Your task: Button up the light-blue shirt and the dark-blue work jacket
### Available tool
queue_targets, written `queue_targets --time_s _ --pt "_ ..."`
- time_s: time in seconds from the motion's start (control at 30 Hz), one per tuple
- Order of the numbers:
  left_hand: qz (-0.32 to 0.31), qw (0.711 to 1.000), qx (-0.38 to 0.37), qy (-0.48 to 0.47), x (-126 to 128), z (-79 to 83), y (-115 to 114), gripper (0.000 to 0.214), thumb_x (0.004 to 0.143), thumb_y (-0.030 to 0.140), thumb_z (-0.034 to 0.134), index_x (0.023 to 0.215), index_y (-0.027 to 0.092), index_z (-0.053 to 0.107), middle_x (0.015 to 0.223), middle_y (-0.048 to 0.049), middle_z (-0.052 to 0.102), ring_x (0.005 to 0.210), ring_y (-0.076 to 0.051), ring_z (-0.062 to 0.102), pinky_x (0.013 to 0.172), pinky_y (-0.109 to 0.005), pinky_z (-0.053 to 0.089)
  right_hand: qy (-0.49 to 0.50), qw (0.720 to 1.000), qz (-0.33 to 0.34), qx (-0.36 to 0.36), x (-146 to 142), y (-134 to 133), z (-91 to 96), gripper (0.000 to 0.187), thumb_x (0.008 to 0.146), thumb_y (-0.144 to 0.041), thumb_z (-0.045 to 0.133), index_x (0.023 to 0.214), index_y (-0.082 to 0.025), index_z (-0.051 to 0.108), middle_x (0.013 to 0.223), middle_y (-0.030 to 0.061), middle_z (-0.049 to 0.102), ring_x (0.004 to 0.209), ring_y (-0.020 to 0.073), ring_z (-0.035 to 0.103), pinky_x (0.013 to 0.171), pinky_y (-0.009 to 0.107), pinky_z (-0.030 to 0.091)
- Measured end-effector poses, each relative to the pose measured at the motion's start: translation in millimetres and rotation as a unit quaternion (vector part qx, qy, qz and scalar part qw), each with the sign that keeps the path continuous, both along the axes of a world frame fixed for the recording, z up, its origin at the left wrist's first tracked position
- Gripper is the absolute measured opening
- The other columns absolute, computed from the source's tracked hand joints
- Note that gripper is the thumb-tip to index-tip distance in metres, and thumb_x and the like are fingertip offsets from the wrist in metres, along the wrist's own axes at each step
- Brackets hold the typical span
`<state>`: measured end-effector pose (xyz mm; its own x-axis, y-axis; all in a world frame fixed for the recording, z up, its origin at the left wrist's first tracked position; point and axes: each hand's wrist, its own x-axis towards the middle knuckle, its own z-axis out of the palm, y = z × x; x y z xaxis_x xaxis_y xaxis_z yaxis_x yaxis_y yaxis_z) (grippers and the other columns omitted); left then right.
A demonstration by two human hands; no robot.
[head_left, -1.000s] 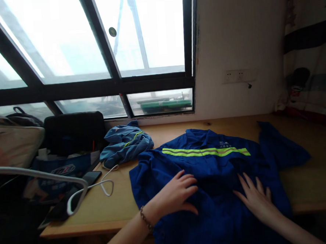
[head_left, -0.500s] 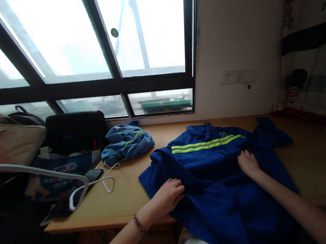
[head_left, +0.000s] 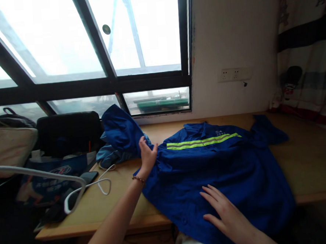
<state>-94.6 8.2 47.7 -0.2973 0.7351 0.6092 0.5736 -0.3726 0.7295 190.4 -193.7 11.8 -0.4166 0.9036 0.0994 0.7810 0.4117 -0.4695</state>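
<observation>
Blue jacket: It lies spread on the wooden table (head_left: 315, 168), in the middle and to the right; the blue jacket (head_left: 223, 166) has its collar (head_left: 195, 128) at the far side, and its near part hangs over the near edge.
Yellow band: The bright yellow band (head_left: 203, 142) crosses the jacket below the collar, with small white print (head_left: 220, 132) just beyond it, toward the right.
Left sleeve: The sleeve (head_left: 121, 128) goes out to the far left, in front of a lighter blue garment (head_left: 107, 155); I cannot tell if the two are touching.
My left hand: My left hand (head_left: 147, 158) is at this sleeve, with the thumb apart from the fingers; whether I pinch some cloth, I cannot tell. A bracelet (head_left: 138, 179) is on the wrist.
My right hand: My right hand (head_left: 225, 212) is over the near part of the jacket, fingers extended and grasping nothing.
Right sleeve: The other sleeve (head_left: 270, 130) lies at the far right, on the table.
Left of the table: A dark phone (head_left: 89, 176) and a white cable (head_left: 104, 179) are near the lighter garment.
Far side: A window (head_left: 146, 34) stands behind the table, and a wall socket (head_left: 234, 74) is to its right.
</observation>
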Motion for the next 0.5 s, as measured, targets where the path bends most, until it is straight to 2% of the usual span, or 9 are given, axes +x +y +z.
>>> queue_targets --time_s 0.03,0.1,0.13,0.17,0.2,0.27,0.33,0.4,0.5 --pt "-0.082 0.99 -0.005 0.112 11.1 -5.7 -13.0 0.052 0.073 0.028 0.06 0.118 0.017 0.037 0.124 -0.0132 0.04 0.115 -0.024 0.04 0.098 -0.042 0.03 0.008 1.0 -0.001 0.004 -6.4 3.9 -1.8 0.053 0.078 -0.04 0.053 0.127 -0.027 0.04 0.135 0.0006 0.035 0.126 0.0215 0.025 0.103 0.036 0.028" --pt "-0.226 0.918 -0.018 0.324 29.8 -16.7 -35.3 0.051 0.071 0.037 0.061 0.117 0.023 0.044 0.126 -0.0083 0.043 0.122 -0.025 0.032 0.103 -0.047 0.019 0.024 0.999 -0.013 0.022 -18.7 13.2 -6.2 0.043 0.076 -0.035 0.057 0.117 -0.026 0.05 0.133 0.0023 0.038 0.124 0.0221 0.029 0.102 0.036 0.03" --pt "-0.257 0.882 -0.027 0.393 36.2 -21.8 -41.9 0.053 0.071 0.04 0.06 0.119 0.024 0.044 0.128 -0.0075 0.042 0.123 -0.026 0.029 0.104 -0.049 0.015 0.031 0.999 -0.021 0.036 -24.1 17.9 -9.0 0.033 0.077 -0.031 0.056 0.109 -0.024 0.055 0.13 0.0036 0.041 0.122 0.0218 0.032 0.101 0.035 0.031" --pt "-0.257 0.865 -0.038 0.429 40.3 -26.6 -44.7 0.056 0.071 0.042 0.06 0.121 0.024 0.042 0.13 -0.0073 0.041 0.124 -0.027 0.028 0.103 -0.05 0.014 0.039 0.997 -0.029 0.053 -28.8 22.4 -12.3 0.023 0.079 -0.026 0.053 0.101 -0.022 0.058 0.126 0.0048 0.045 0.119 0.0211 0.036 0.099 0.034 0.033" --pt "-0.237 0.863 -0.051 0.443 42.2 -31.0 -43.6 0.056 0.072 0.042 0.058 0.123 0.024 0.041 0.13 -0.0075 0.041 0.124 -0.027 0.029 0.103 -0.05 0.015 0.046 0.996 -0.035 0.073 -32.8 26.5 -16.2 0.016 0.081 -0.021 0.049 0.094 -0.02 0.059 0.121 0.0059 0.049 0.115 0.0204 0.04 0.096 0.033 0.036" --pt "-0.192 0.873 -0.081 0.441 40.7 -38.6 -31.9 0.046 0.078 0.038 0.051 0.121 0.023 0.044 0.128 -0.0071 0.044 0.121 -0.024 0.033 0.101 -0.047 0.022 0.059 0.991 -0.051 0.112 -38.3 32.2 -24.7 0.019 0.085 -0.014 0.038 0.086 -0.018 0.057 0.107 0.0083 0.055 0.105 0.0197 0.047 0.089 0.033 0.04" --pt "-0.174 0.877 -0.104 0.436 35.5 -43.5 -13.6 0.033 0.084 0.033 0.042 0.114 0.023 0.051 0.121 -0.0061 0.051 0.115 -0.021 0.041 0.098 -0.041 0.027 0.071 0.987 -0.068 0.127 -41.3 33.6 -30.6 0.022 0.087 -0.014 0.031 0.082 -0.017 0.052 0.09 0.0094 0.058 0.09 0.0203 0.053 0.079 0.034 0.043" --pt "-0.157 0.875 -0.12 0.441 30.2 -44.8 3.9 0.028 0.086 0.026 0.037 0.102 0.021 0.059 0.11 -0.0067 0.058 0.105 -0.019 0.049 0.095 -0.036 0.032 0.104 0.985 -0.097 0.103 -42.1 29.3 -28.2 0.021 0.089 -0.02 0.027 0.079 -0.018 0.046 0.076 0.0077 0.055 0.073 0.0195 0.054 0.068 0.032 0.042" --pt "-0.113 0.863 -0.139 0.473 23.5 -40.6 20.9 0.027 0.086 0.02 0.036 0.084 0.017 0.062 0.092 -0.0084 0.062 0.091 -0.018 0.055 0.09 -0.033 0.034 0.202 0.971 -0.129 -0.005 -37.9 11.3 -3.0 0.018 0.089 -0.028 0.028 0.08 -0.019 0.04 0.062 0.0011 0.047 0.057 0.0146 0.049 0.056 0.026 0.037"
